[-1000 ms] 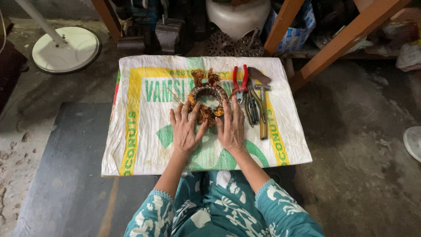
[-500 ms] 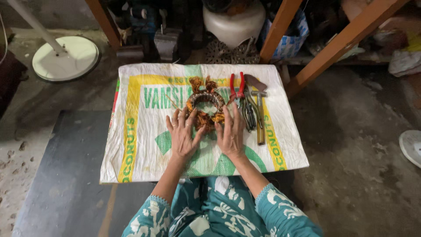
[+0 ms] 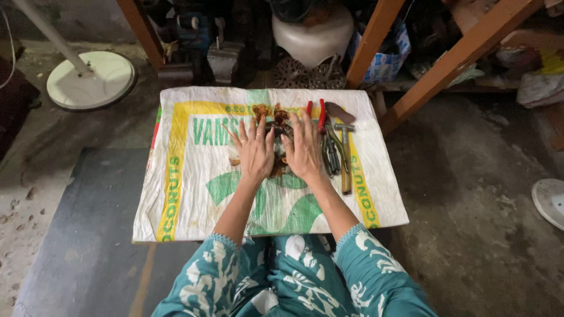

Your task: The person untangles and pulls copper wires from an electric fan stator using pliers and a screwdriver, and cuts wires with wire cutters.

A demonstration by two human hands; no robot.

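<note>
The copper-wound coil (image 3: 276, 126) lies under both spread hands (left hand (image 3: 255, 149), right hand (image 3: 304, 147)).

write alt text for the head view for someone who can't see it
Seen from above, a person's left hand and right hand lie flat, fingers spread, over a rusty-brown wire coil on a printed woven sack spread on a concrete floor. Red-handled pliers and a hammer lie just right of the hands. A white round fan base stands at upper left.
</note>
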